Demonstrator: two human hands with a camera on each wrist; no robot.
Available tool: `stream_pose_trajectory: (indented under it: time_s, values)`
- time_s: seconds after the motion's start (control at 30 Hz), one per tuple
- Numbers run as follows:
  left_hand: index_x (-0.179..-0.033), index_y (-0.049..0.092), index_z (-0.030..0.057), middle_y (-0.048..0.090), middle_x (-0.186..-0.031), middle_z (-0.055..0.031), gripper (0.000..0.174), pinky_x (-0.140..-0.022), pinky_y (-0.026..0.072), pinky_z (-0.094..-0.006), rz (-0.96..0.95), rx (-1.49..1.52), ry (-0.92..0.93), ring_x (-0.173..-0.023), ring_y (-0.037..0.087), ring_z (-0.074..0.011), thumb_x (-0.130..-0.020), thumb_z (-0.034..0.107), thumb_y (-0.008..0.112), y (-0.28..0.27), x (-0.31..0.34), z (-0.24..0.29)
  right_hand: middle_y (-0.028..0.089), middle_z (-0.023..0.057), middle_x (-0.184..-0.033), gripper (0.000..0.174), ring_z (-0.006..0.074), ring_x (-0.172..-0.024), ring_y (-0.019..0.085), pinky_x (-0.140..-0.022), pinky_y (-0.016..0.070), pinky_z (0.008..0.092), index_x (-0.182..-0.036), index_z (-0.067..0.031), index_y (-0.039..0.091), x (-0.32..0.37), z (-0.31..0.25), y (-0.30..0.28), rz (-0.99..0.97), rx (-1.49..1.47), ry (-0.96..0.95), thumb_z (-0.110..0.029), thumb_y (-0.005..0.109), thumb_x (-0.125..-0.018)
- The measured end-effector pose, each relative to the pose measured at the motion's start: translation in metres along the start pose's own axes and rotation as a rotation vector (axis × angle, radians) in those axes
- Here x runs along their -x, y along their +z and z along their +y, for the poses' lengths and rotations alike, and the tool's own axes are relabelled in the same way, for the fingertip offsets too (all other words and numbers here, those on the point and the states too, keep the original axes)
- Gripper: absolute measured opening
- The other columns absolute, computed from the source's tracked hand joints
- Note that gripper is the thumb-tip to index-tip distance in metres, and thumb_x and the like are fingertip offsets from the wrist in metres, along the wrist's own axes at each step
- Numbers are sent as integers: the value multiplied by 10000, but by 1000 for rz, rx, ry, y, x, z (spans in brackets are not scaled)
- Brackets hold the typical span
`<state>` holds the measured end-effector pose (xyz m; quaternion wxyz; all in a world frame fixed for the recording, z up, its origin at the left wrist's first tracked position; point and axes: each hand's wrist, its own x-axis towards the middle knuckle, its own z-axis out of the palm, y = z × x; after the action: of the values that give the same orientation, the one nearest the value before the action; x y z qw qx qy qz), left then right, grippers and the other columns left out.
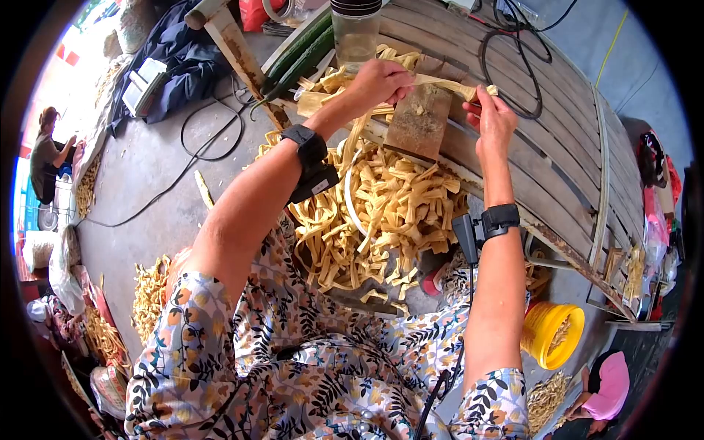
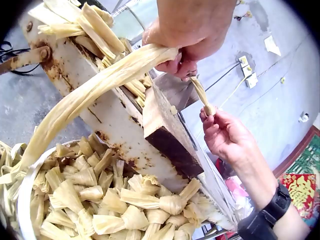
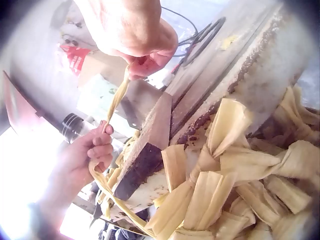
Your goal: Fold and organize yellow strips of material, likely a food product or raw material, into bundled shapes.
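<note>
A long pale yellow strip (image 1: pixel 444 83) is stretched between both hands above a wooden block (image 1: pixel 418 123). The left hand (image 1: pixel 380 82) grips it with curled fingers, and its loose length (image 2: pixel 92 97) hangs down toward the pile. At the strip's other end the right hand (image 1: pixel 493 119) pinches a thicker, bunched tip (image 1: pixel 469 92) between thumb and fingers. In the right wrist view the strip (image 3: pixel 118 97) looks twisted between the hands. Below lie many knotted yellow pieces (image 1: pixel 411 205), with a white hoop (image 1: pixel 350 192) among them.
The slatted wooden table (image 1: pixel 557 147) carries a black cable (image 1: pixel 539 92), a lidded jar (image 1: pixel 355 37) and green cucumbers (image 1: pixel 301 59). A yellow bucket (image 1: pixel 572 337) stands at lower right. Another person (image 1: pixel 45 158) is at far left, and someone in pink (image 1: pixel 610 387) at lower right.
</note>
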<state>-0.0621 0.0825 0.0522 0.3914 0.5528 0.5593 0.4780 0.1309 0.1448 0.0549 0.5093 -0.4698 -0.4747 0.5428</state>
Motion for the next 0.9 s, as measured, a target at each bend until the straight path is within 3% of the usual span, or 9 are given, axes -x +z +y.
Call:
stream_pose_trajectory:
  time_s: [0.13,0.23,0.33,0.37,0.47,0.6,0.73,0.87,0.9]
  values:
    - [-723,561,-32,466,-543,-1,250,-433,340,-215,51,1,-13,-461,406,-67,-861,170,510,4,-6,-7,594,58,-626,207,117,-510,568,-436,407,204,-724,32,611,-6,11,0,7,-26,7,-160,590,-798]
    - [-735,591,-14,501,-545,-6,231,-433,367,-221,110,-161,59,-460,442,-77,-846,178,528,11,-10,-25,583,52,-571,220,106,-470,539,-430,397,204,-679,34,615,-15,40,-4,-23,136,-7,-154,587,-790]
    - [-756,620,8,538,-557,-12,195,-440,396,-228,249,-424,8,-477,483,-83,-832,169,542,10,-8,-36,569,43,-531,231,92,-440,506,-419,381,206,-654,35,617,-24,59,-23,60,595,-191,-158,592,-780]
    - [-774,635,24,560,-574,-19,188,-452,412,-232,279,-411,17,-495,506,-87,-830,178,544,3,-6,-40,572,33,-546,246,77,-439,490,-416,368,200,-648,18,622,-28,63,-31,86,523,-123,-188,595,-781]
    - [-846,610,12,545,-619,-5,229,-467,391,-207,23,-78,-12,-509,474,-64,-878,206,493,-9,19,-11,575,27,-562,255,69,-440,478,-428,369,192,-654,9,625,8,18,-27,-84,274,-36,-205,590,-789]
    - [-868,576,3,541,-642,-5,227,-474,383,-189,-230,51,28,-513,460,-51,-890,210,484,-5,54,9,581,17,-609,282,48,-509,491,-450,384,192,-726,28,630,39,-11,-41,-486,506,164,-247,627,-789]
    - [-847,554,27,557,-630,-2,184,-453,404,-179,-257,-80,40,-495,490,-39,-887,192,486,12,67,22,586,-9,-637,223,64,-562,505,-509,416,195,-803,-21,651,47,-4,-55,-440,598,-369,-243,628,-797]
    - [-858,551,23,574,-612,-5,115,-414,417,-198,-246,-218,195,-466,520,-48,-862,127,502,36,77,28,602,1,-648,162,75,-588,549,-533,469,207,-884,-31,636,72,-19,-35,-572,368,-159,-168,620,-799]
    - [-856,551,18,583,-625,-9,117,-434,427,-199,-249,-237,208,-486,532,-52,-859,125,504,37,78,29,604,16,-663,158,71,-593,560,-539,484,212,-910,-30,630,78,-26,-31,-662,371,39,-143,611,-801]
